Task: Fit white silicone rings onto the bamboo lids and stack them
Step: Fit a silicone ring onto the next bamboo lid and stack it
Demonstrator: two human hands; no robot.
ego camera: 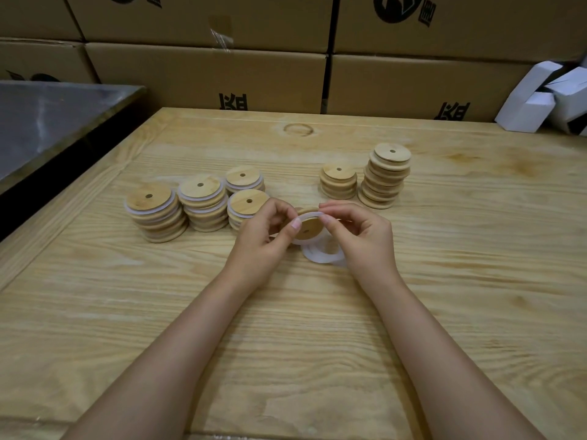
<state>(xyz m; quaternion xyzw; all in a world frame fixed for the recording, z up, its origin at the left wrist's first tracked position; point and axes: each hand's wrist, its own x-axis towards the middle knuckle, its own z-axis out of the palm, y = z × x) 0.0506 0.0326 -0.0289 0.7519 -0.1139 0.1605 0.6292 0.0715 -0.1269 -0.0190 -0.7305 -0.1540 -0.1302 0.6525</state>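
Now tilted bamboo lid [307,229], white-ringed

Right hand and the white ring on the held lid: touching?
Touching. The head view shows the right hand pinching the white silicone ring at the rim of the bamboo lid, which the left hand also grips.
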